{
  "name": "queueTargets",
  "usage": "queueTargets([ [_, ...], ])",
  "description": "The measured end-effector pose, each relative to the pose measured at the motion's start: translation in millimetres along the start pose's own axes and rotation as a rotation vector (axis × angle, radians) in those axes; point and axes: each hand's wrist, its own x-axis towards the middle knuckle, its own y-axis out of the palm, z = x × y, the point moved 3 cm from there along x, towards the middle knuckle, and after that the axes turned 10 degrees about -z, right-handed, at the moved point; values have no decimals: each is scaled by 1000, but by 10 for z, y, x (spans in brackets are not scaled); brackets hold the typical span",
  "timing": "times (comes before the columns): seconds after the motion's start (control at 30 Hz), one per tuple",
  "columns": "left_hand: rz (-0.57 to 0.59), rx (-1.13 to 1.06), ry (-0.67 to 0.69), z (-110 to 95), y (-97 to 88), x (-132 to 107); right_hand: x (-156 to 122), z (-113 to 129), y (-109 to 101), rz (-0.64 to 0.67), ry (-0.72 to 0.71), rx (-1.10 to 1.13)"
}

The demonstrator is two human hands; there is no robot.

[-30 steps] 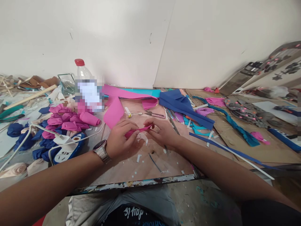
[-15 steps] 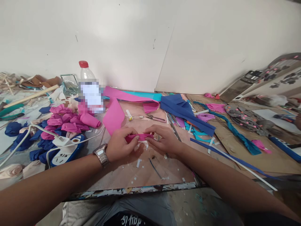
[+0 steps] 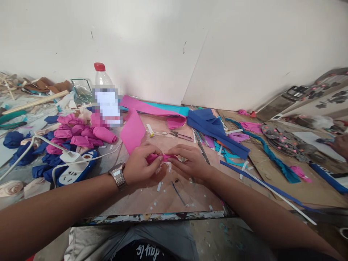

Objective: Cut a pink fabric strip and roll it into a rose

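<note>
— Since it looks soft, light and easily creased, where is the pink strip [image 3: 161, 157] best taken?

— By its ends, it is judged. It is held right of the bottle [image 3: 101, 77], nearer the body. The left hand [image 3: 140, 168] and right hand [image 3: 191, 164] are pinched onto it, fingertips [image 3: 174, 160] nearly meeting.

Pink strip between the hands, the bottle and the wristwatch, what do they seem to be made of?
The pink strip: likely thin craft foam or felt, matte; it bends softly, pinched by the left hand and right hand. The bottle: clear glossy plastic, see-through with a red cap. The wristwatch: seemingly brushed metal, silver-grey links.
</note>
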Motion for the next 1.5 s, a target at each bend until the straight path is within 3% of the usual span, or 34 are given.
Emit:
queueTargets([
  [0.27, -10, -42, 14, 0, -17, 20, 28, 53, 19, -13, -41, -2],
  [0.53, -98, -39, 112, -13, -106, 58, 302, 181, 66, 48, -50, -22],
  [0.67, -131, -20, 110, -21, -133, 66, 367, 192, 115, 14, -66, -41],
  [0.83, -149, -17, 58, -18, -126, 65, 303, 144, 136, -51, -33, -31],
  [1.07, -81, 9, 133, -69, -84, 38, 165, 72, 121, 14, -58, 51],
  [1.5, -51, -17, 60, -42, -76, -3, 113, 111, 124, -22, -8, 107],
])
